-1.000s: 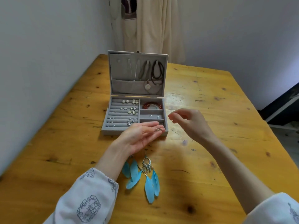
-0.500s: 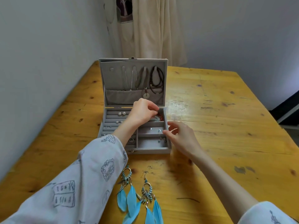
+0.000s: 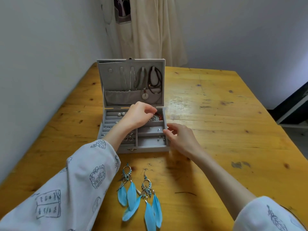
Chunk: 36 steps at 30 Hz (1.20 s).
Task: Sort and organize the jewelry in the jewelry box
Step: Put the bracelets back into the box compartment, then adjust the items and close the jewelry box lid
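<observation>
An open grey jewelry box (image 3: 143, 149) stands on the wooden table (image 3: 225, 130). Its raised lid (image 3: 115, 80) carries several hanging necklaces. My left hand (image 3: 138, 116) reaches over the box to the back right compartment, where a red bead bracelet (image 3: 160, 116) lies. Its thumb and fingertips pinch together there on a tiny silver piece that barely shows. My right hand (image 3: 180, 139) pinches the box's right wall between thumb and fingers. Pearl studs (image 3: 121, 113) sit in the ring rolls on the left. Two blue feather earrings (image 3: 127, 191) (image 3: 150, 204) lie on the table in front of the box.
A white wall (image 3: 41, 72) runs along the table's left edge. A cream curtain (image 3: 150, 30) hangs behind the far edge. Bare tabletop stretches to the right of the box, and the table's right edge drops to a dark floor area.
A second ago my left hand lay palm up in front of the box with a small silver piece on its fingers. It has turned over and reached into the box. My right hand moved to the box's wall.
</observation>
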Available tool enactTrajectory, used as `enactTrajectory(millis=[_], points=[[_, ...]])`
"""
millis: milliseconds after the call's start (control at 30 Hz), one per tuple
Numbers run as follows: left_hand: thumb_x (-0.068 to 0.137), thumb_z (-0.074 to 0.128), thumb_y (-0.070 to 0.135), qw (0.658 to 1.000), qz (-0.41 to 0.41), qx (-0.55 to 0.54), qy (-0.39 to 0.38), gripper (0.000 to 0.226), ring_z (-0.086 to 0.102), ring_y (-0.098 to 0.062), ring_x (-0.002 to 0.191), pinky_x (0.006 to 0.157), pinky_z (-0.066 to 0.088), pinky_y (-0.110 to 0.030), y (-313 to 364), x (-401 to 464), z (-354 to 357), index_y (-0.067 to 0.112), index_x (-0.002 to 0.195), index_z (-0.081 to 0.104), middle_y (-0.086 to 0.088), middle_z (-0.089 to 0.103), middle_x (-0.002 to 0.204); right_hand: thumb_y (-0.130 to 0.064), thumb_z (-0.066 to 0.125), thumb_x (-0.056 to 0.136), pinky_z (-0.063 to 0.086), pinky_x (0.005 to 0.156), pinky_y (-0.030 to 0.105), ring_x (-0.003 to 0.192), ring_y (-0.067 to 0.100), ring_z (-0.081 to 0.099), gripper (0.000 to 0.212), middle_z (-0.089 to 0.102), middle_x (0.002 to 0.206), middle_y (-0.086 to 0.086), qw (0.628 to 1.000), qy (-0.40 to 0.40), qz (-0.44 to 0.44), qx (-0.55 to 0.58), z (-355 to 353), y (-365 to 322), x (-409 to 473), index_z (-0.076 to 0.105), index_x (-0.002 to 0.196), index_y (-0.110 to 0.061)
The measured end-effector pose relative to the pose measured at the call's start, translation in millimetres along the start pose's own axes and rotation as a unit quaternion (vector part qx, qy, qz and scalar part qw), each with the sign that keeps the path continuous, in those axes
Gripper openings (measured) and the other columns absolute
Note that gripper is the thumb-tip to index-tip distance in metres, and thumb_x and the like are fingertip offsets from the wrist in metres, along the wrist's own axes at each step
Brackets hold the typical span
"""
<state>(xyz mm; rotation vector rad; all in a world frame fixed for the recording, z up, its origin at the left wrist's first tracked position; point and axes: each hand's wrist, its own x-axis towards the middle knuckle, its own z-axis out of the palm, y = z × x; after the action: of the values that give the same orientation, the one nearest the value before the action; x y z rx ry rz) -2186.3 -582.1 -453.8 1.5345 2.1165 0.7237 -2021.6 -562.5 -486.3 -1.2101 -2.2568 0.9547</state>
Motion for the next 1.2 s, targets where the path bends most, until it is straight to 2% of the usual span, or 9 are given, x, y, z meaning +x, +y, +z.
enactTrajectory(millis=[167, 300, 400, 567, 667, 733, 833, 1000, 1200], points=[[0.094, 0.046, 0.013, 0.996, 0.033, -0.050, 0.072, 0.027, 0.056, -0.008, 0.107, 0.087, 0.039, -0.017, 21, -55, -1, 0.014, 0.116, 0.062, 0.000, 0.064, 0.116, -0.023, 0.048, 0.095, 0.037, 0.088, 0.018, 0.112, 0.014, 0.057, 0.033, 0.061, 0.125, 0.003, 1.000, -0.019, 0.011, -0.020, -25, 2, -41, 0.057, 0.125, -0.012], [0.095, 0.046, 0.015, 0.996, 0.060, -0.044, 0.051, 0.028, 0.051, -0.003, 0.104, 0.087, 0.037, -0.015, 30, -117, 19, 0.015, 0.120, 0.059, 0.001, 0.060, 0.120, -0.017, 0.049, 0.094, 0.040, 0.092, 0.022, 0.111, 0.016, 0.058, 0.029, 0.063, 0.122, 0.004, 0.997, -0.001, 0.032, -0.063, -50, 20, -94, 0.061, 0.120, -0.012], [0.094, 0.046, 0.013, 0.997, 0.064, 0.002, 0.044, 0.029, 0.050, -0.013, 0.116, 0.096, 0.034, -0.020, 23, -152, 45, 0.014, 0.121, 0.058, -0.002, 0.058, 0.123, -0.019, 0.048, 0.094, 0.037, 0.097, 0.028, 0.115, 0.022, 0.054, 0.032, 0.060, 0.125, 0.008, 0.990, 0.011, 0.069, -0.119, -57, 43, -137, 0.058, 0.123, -0.012], [0.092, 0.047, 0.011, 0.992, 0.063, 0.089, 0.058, 0.036, 0.035, -0.022, 0.130, 0.112, 0.026, -0.036, 7, -193, 74, 0.013, 0.127, 0.050, -0.006, 0.046, 0.133, -0.025, 0.040, 0.097, 0.017, 0.116, 0.038, 0.138, 0.027, 0.025, 0.050, 0.032, 0.147, 0.014, 0.963, 0.026, 0.135, -0.233, -61, 70, -205, 0.030, 0.142, -0.007], [0.093, 0.047, 0.012, 0.989, 0.069, 0.108, 0.078, 0.044, 0.020, -0.022, 0.140, 0.117, 0.016, -0.040, 5, -209, 77, 0.013, 0.136, 0.039, -0.007, 0.034, 0.145, -0.037, 0.032, 0.098, 0.000, 0.117, 0.040, 0.145, 0.026, 0.000, 0.063, 0.006, 0.156, 0.013, 0.944, 0.013, 0.203, -0.260, -59, 75, -229, 0.009, 0.147, -0.005], [0.094, 0.045, 0.016, 0.989, 0.057, 0.106, 0.084, 0.047, 0.018, -0.021, 0.141, 0.118, 0.014, -0.039, 5, -213, 75, 0.012, 0.140, 0.034, -0.006, 0.030, 0.147, -0.044, 0.028, 0.098, -0.003, 0.117, 0.040, 0.145, 0.025, -0.007, 0.068, -0.004, 0.156, 0.014, 0.941, 0.001, 0.230, -0.249, -56, 74, -234, 0.001, 0.147, -0.005], [0.095, 0.044, 0.023, 0.991, 0.035, 0.112, 0.058, 0.053, 0.019, -0.019, 0.140, 0.118, 0.011, -0.037, 1, -217, 74, 0.011, 0.143, 0.025, -0.005, 0.028, 0.148, -0.049, 0.027, 0.097, -0.003, 0.117, 0.038, 0.144, 0.025, -0.009, 0.073, -0.008, 0.156, 0.015, 0.945, -0.027, 0.221, -0.239, -51, 64, -229, -0.002, 0.147, -0.004], [0.096, 0.038, 0.036, 0.987, 0.010, 0.160, -0.025, 0.062, -0.002, -0.016, 0.144, 0.117, -0.004, -0.041, -8, -218, 72, 0.016, 0.148, 0.010, 0.000, 0.008, 0.156, -0.046, 0.029, 0.097, -0.001, 0.117, 0.034, 0.145, 0.022, -0.006, 0.071, -0.006, 0.156, 0.012, 0.960, -0.055, 0.156, -0.227, -34, 40, -211, -0.003, 0.147, -0.006], [0.093, 0.034, 0.050, 0.967, 0.000, 0.231, -0.106, 0.074, -0.013, -0.015, 0.143, 0.113, -0.013, -0.046, -12, -202, 61, 0.019, 0.148, -0.004, -0.001, -0.012, 0.156, -0.040, 0.033, 0.098, 0.001, 0.117, 0.033, 0.145, 0.022, -0.003, 0.068, -0.004, 0.157, 0.011, 0.967, -0.090, 0.092, -0.220, -8, 12, -180, -0.001, 0.148, -0.008]])
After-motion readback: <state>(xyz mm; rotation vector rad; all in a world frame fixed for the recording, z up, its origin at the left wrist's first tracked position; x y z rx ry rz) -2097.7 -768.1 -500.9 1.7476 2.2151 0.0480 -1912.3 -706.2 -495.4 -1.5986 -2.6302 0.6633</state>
